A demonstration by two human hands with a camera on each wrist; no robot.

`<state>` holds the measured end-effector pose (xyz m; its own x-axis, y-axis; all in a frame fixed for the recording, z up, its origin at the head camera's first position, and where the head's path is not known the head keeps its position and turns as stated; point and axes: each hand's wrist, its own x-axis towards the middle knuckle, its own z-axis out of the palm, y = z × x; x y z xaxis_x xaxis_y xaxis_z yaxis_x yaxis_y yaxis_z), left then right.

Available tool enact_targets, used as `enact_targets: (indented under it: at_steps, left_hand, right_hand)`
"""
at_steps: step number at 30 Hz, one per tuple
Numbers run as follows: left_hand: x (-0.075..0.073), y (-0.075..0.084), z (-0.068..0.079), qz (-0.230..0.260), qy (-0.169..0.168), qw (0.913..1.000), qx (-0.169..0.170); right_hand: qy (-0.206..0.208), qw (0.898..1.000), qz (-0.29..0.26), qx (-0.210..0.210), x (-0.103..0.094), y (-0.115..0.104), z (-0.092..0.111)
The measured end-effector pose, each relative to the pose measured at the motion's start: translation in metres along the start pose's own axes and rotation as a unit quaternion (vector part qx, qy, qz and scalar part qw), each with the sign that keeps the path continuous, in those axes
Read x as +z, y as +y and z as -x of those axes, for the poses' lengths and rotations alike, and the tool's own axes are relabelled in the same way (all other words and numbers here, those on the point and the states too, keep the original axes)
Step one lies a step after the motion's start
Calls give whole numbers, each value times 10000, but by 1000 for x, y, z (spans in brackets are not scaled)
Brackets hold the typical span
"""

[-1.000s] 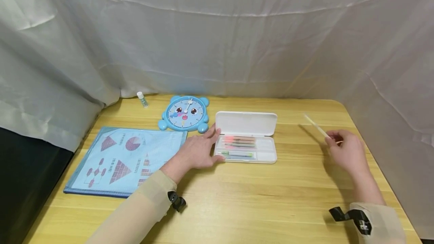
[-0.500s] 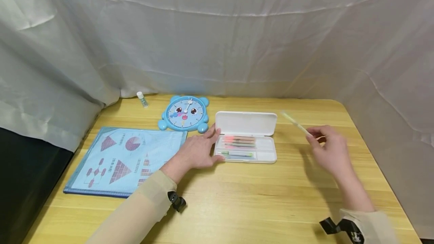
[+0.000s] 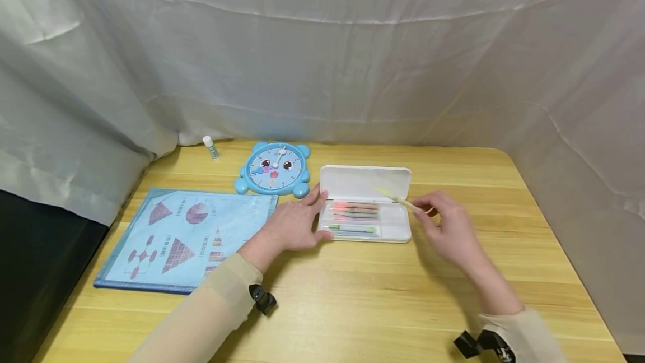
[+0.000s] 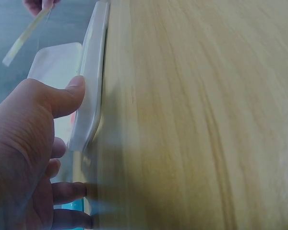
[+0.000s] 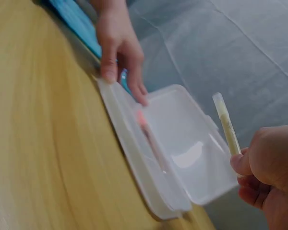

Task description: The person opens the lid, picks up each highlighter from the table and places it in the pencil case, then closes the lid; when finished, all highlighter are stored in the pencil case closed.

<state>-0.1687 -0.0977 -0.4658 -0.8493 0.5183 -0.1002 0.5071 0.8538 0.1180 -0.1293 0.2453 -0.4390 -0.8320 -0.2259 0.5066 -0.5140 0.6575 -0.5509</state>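
Note:
A white pencil case [image 3: 397, 232] stands on the table with its lid [image 3: 353, 180] raised at the back. Inside lie several slim pens [image 3: 355, 212], pinkish, grey and green. My left hand [image 3: 294, 224] holds the left end of the case, thumb at the front corner and fingers at the back. Between thumb and fingers, my right hand [image 3: 448, 228] pinches a pale yellow highlighter [image 5: 227, 130] with a clear cap. Its capped end points left, in front of the lid and above the case's right part. The fingertips at its rear end are partly hidden in the head view.
Behind the left hand lies a blue toy clock [image 3: 275, 170] with a face. A blue mesh document pouch [image 3: 176, 240] lies at the left, partly under the left forearm. A small glue stick [image 3: 211, 148] lies at the back left. Grey cloth [image 3: 353, 71] hangs behind the table.
My right hand has moved left with the highlighter, from the table's right side to the right end of the pencil case. The left hand has stayed on the case.

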Motion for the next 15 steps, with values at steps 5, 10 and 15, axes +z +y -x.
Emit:
enact_targets:
  at_steps: [5,10,15]
  left_hand:
    - [0,1,0,-15,-43,10000,-8]
    - [-1,1,1,-11,-31,10000,1]
    - [-1,0,1,-45,5,10000,24]
  right_hand:
    - [-231,9995,-73,-220,15,-4,-3]
    - [-550,9978,-113,-343,30,-8,-7]
    - [-973,9947,-70,-331,46,-10,-8]
